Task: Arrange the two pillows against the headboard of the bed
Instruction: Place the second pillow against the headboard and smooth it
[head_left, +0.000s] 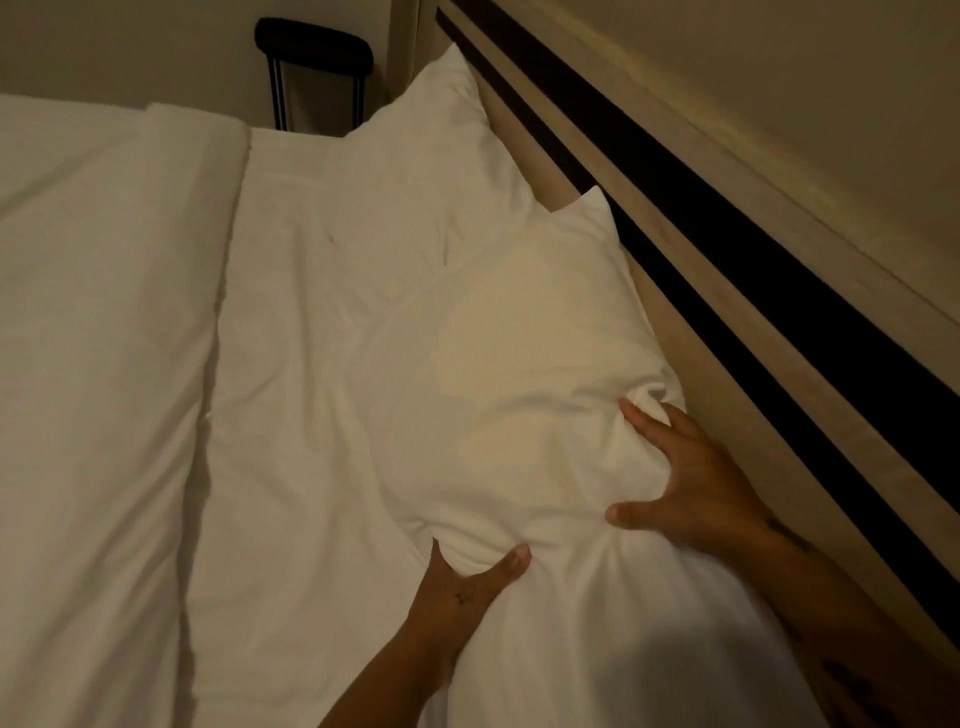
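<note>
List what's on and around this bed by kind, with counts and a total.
Pillows: 2, near pillow, far pillow
Hands: 2, left hand, right hand
Duvet: 1
Headboard: 1
Black handle: 1
Total: 7

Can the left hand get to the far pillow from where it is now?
Probably not yet: the left hand is gripping the near pillow, whose bulk lies between it and the far pillow by the headboard.

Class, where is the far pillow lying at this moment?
In the head view the far pillow sits upper centre, leaning on the headboard, just beyond the near pillow.
</note>
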